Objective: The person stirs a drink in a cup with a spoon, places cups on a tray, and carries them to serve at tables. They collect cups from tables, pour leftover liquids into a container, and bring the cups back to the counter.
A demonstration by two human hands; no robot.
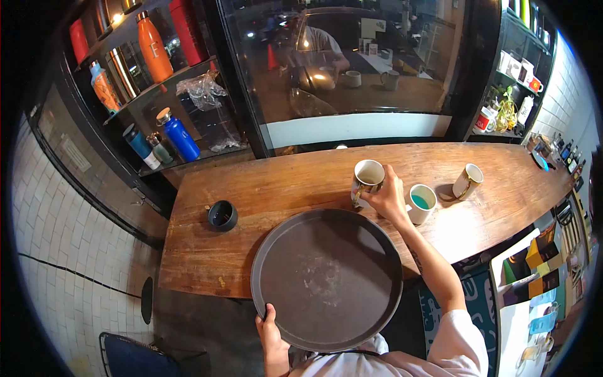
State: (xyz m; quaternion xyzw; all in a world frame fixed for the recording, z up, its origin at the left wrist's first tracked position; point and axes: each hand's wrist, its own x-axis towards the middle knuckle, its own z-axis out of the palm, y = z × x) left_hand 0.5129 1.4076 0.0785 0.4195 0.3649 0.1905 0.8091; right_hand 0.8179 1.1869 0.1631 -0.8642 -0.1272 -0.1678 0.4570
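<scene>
A round dark serving tray (326,251) is held level by my left hand (270,332), the thumb over its near-left rim; its far edge overlaps the tabletop. Beyond the tray, my right hand (387,196) is closed around a patterned mug (369,174), with fingers along its right side. Whether this mug touches the table cannot be made out. Just right of that hand stands a white mug with a teal inside (421,202). Farther right is another patterned mug (468,181). A small black cup (222,215) sits on the left part of the table.
The wooden table (282,182) runs along a window (352,69) that reflects a person. Shelves with bottles, including an orange bottle (154,47) and a blue bottle (181,135), stand at the left. Mugs fill the right shelf (512,88). A dark chair (135,355) is at lower left.
</scene>
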